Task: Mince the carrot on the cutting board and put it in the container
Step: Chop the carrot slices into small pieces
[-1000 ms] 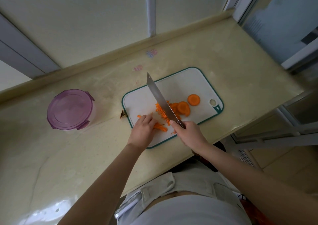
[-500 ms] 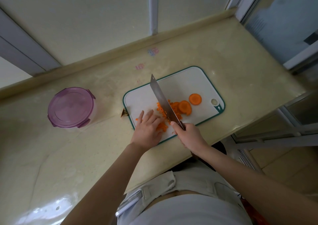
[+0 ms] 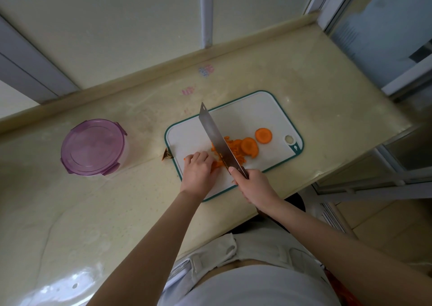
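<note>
A white cutting board [image 3: 257, 111] with a teal rim lies on the counter. On it are carrot slices [image 3: 263, 135] and a pile of chopped carrot [image 3: 233, 149]. My right hand [image 3: 253, 184] grips the handle of a cleaver [image 3: 215, 137], whose blade stands over the chopped pile. My left hand [image 3: 197, 171] has its fingers curled down on carrot strips [image 3: 217, 164] just left of the blade. A round container [image 3: 93, 146] with a purple lid, closed, sits on the counter to the left.
The cream counter [image 3: 93, 212] runs to a raised back ledge [image 3: 140, 79] under the wall. Its front edge lies just under my hands, with the right end by a window frame [image 3: 374, 177]. A small brown scrap [image 3: 167, 154] lies at the board's left corner.
My left hand opened flat over the strips half a second ago and has now curled its fingers on them again, beside the blade. The cleaver stays over the chopped pile.
</note>
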Action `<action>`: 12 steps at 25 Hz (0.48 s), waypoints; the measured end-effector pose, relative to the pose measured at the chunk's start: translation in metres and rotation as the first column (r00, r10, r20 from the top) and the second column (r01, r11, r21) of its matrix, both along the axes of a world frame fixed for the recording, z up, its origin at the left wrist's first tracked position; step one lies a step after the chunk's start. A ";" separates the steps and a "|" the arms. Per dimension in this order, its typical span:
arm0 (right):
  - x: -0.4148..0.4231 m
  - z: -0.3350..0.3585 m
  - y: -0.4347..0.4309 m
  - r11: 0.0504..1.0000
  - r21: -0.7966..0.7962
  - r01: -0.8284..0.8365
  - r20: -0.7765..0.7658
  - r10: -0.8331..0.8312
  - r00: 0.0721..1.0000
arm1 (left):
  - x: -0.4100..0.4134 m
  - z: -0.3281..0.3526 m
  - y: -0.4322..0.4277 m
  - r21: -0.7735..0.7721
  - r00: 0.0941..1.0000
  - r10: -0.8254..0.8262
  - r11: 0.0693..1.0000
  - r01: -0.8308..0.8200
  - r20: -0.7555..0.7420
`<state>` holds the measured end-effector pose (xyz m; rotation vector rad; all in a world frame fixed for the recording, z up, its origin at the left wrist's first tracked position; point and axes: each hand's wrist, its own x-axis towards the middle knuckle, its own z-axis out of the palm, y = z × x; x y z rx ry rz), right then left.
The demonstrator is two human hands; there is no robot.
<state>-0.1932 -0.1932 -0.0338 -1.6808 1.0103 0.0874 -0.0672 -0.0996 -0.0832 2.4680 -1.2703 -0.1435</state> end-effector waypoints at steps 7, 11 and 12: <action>0.006 0.000 0.001 0.993 -0.084 -0.082 -0.067 0.076 0.995 | 0.002 -0.002 0.000 0.012 0.994 0.052 0.999 -0.051 -0.093; 0.009 0.002 0.001 0.974 -0.181 -0.136 -0.074 0.124 0.989 | -0.002 -0.003 -0.002 0.022 0.991 0.073 0.997 -0.071 -0.115; 0.011 0.002 0.000 0.971 -0.189 -0.148 -0.082 0.134 0.988 | -0.003 -0.003 -0.002 0.034 0.990 0.076 0.997 -0.073 -0.119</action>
